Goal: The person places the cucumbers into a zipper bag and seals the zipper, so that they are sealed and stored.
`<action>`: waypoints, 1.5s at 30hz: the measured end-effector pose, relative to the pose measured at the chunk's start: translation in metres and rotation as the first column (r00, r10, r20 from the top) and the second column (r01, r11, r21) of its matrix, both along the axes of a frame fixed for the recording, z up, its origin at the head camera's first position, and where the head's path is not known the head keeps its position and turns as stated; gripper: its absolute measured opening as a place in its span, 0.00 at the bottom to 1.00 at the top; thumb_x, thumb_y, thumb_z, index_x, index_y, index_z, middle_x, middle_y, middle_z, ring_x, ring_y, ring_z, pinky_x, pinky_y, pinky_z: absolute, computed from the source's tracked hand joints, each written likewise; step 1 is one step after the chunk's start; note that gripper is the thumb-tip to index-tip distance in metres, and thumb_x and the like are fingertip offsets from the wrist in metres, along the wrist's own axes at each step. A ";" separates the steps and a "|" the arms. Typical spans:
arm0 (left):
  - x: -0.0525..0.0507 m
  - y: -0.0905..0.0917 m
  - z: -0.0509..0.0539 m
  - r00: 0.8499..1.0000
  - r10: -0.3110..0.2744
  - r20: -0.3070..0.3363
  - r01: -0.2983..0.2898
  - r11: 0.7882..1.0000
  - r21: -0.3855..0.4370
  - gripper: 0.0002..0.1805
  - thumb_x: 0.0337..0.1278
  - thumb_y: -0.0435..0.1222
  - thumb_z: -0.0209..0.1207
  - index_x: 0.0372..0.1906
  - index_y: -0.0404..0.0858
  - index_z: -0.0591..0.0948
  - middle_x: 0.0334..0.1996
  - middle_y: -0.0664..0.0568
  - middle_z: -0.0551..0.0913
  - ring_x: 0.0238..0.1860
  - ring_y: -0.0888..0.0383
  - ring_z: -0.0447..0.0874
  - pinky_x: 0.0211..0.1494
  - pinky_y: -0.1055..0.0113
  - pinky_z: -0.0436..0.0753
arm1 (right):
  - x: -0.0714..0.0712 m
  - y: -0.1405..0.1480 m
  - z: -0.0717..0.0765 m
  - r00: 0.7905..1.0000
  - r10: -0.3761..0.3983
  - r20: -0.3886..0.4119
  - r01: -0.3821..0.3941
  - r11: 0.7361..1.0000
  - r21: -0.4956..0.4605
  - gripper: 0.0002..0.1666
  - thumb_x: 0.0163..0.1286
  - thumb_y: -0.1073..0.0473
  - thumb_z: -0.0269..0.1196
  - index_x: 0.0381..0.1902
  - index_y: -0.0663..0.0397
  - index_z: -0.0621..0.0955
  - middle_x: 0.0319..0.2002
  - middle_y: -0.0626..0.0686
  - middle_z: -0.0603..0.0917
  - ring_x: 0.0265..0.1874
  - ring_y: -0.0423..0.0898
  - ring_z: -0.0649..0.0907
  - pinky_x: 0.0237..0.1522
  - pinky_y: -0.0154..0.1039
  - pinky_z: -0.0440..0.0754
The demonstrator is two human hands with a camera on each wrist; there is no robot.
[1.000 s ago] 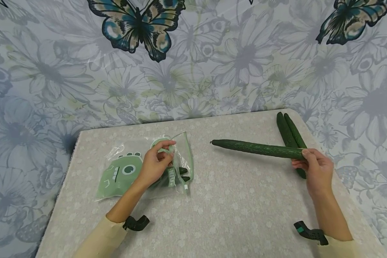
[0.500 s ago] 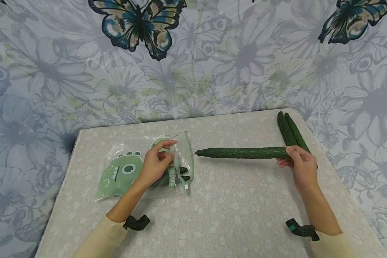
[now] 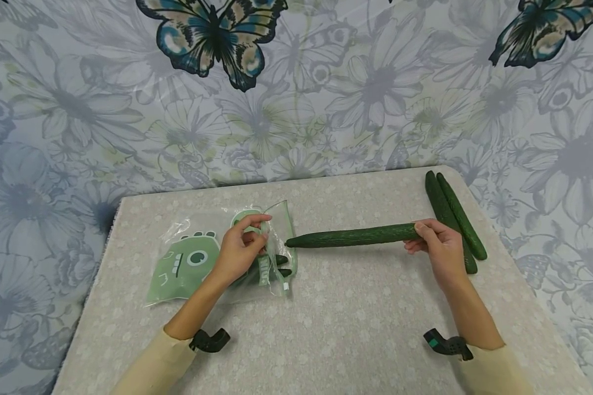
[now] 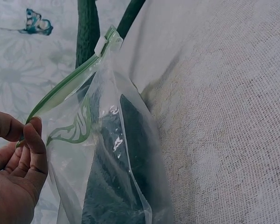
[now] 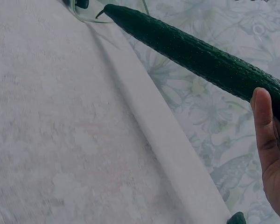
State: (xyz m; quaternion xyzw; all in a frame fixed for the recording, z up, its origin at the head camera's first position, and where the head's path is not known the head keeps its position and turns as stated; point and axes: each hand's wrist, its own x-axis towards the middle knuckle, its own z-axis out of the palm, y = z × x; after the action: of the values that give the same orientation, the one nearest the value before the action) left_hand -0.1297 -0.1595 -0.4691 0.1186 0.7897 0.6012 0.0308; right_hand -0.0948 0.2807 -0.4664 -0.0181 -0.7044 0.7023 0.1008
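Moved leftward, one cucumber (image 3: pixel 351 236), gripped at its end by the right hand (image 3: pixel 440 247), has its tip at the mouth of the cartoon-face slider bag (image 3: pixel 190 277), whose rim the left hand (image 3: pixel 238 249) pinches.

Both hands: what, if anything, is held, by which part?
Left hand: the bag, by its green zip edge. Right hand: a cucumber, by the end farther from the bag.
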 end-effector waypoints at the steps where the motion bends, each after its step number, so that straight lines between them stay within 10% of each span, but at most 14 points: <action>1: 0.000 0.000 0.000 1.000 0.000 0.000 0.000 1.000 -0.001 0.21 0.76 0.30 0.61 0.68 0.45 0.82 0.55 0.41 0.76 0.28 0.57 0.83 0.37 0.66 0.88 | -0.001 -0.002 0.000 1.000 0.007 0.002 -0.007 1.000 0.009 0.13 0.84 0.60 0.59 0.42 0.63 0.87 0.25 0.47 0.90 0.22 0.39 0.89 0.28 0.33 0.90; 38: -0.001 -0.001 0.000 1.000 -0.006 -0.005 0.006 1.000 -0.002 0.20 0.77 0.31 0.60 0.68 0.46 0.82 0.56 0.41 0.76 0.28 0.58 0.83 0.36 0.65 0.87 | -0.035 -0.098 -0.037 0.964 0.250 0.086 -0.248 0.968 -0.028 0.16 0.84 0.61 0.58 0.48 0.74 0.82 0.30 0.50 0.90 0.27 0.42 0.90 0.35 0.37 0.93; 45: -0.001 0.002 0.001 1.000 -0.019 -0.002 0.019 1.000 -0.002 0.22 0.77 0.30 0.58 0.69 0.45 0.81 0.56 0.41 0.75 0.30 0.58 0.84 0.37 0.65 0.88 | -0.039 -0.110 -0.039 0.942 0.319 0.109 -0.315 0.948 -0.048 0.19 0.84 0.61 0.57 0.52 0.79 0.81 0.35 0.65 0.90 0.30 0.43 0.92 0.37 0.39 0.93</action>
State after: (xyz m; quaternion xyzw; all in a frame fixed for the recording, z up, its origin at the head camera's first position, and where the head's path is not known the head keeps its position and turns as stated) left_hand -0.1306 -0.1576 -0.4685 0.1268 0.7892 0.5999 0.0360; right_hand -0.1338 0.1709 -0.5054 0.0536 -0.6923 0.7175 -0.0544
